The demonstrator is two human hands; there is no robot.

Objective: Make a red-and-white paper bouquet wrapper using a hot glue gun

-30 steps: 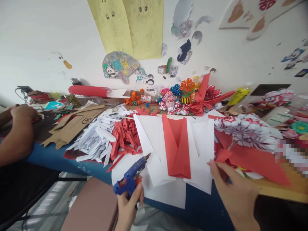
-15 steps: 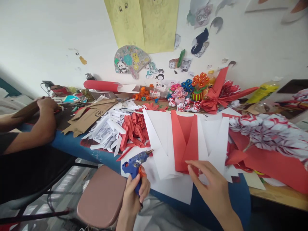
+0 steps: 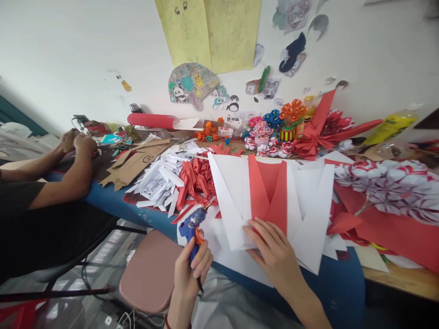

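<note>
My left hand [image 3: 192,267] is wrapped round the handle of a blue hot glue gun [image 3: 192,222] with an orange trigger. The gun's metal nozzle points up and slightly right, apart from the paper. My right hand [image 3: 276,253] lies with fingers outstretched over the lower part of a red folded paper sheet [image 3: 277,183] and the white folded paper [image 3: 226,208] beside it. Its thumb is near their lower edge; whether it goes under the paper I cannot tell. Another white folded paper [image 3: 317,212] adjoins on the right. A plain white sheet [image 3: 226,249] lies beneath.
Left of the folded papers lie piles of white paper strips [image 3: 161,176] and red paper strips [image 3: 194,180], then torn cardboard [image 3: 137,162]. Red-and-white paper flowers [image 3: 394,192] crowd the right. A co-worker's arms [image 3: 73,167] rest at far left. A pink stool [image 3: 151,272] stands below.
My right hand has moved left and down onto the folded papers, its fingers now flat on them. The glue gun has tilted more upright and shifted slightly left relative to the papers. The view has shifted.
</note>
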